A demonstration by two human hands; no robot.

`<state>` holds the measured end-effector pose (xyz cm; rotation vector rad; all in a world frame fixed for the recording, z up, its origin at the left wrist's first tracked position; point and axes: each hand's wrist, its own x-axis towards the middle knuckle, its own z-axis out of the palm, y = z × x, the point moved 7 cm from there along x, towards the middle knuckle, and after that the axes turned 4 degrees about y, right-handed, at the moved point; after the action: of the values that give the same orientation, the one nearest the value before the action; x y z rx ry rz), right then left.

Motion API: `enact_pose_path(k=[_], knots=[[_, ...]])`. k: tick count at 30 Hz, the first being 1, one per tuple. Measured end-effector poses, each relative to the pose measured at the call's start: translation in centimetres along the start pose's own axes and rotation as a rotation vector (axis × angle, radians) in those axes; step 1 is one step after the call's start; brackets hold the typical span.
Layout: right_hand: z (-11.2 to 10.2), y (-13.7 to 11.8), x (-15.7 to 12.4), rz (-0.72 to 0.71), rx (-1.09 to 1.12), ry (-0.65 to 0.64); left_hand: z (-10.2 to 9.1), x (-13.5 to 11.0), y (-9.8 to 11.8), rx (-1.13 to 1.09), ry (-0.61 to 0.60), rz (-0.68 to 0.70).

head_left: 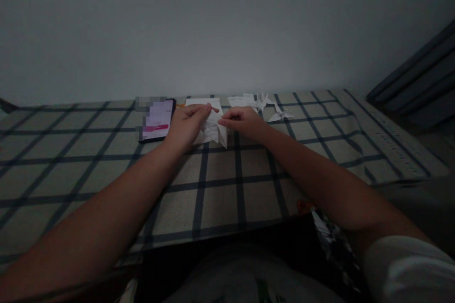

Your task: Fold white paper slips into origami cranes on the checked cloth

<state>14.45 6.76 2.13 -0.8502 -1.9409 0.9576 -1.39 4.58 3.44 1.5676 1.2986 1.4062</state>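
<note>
A piece of folded white paper, with creased points like a half-shaped origami figure, is between my hands above the tablecloth. My left hand is closed on its left side, thumb and fingers bent together. From the right, my right hand pinches its upper corner between thumb and fingertips. Part of the paper is hidden behind the left fingers. Just beyond, a flat white sheet lies on the cloth.
A checked tablecloth covers the table against a plain wall. Left of my hands lies a phone with a lit screen. Folded paper cranes and white paper sit at the back right. A dark curtain hangs far right.
</note>
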Motion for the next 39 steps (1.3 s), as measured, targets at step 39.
enact_pose_path(k=[39], knots=[[-0.9,-0.3,-0.1,-0.013,0.026,0.096,0.6,0.1,0.6,0.062,-0.085,0.065]])
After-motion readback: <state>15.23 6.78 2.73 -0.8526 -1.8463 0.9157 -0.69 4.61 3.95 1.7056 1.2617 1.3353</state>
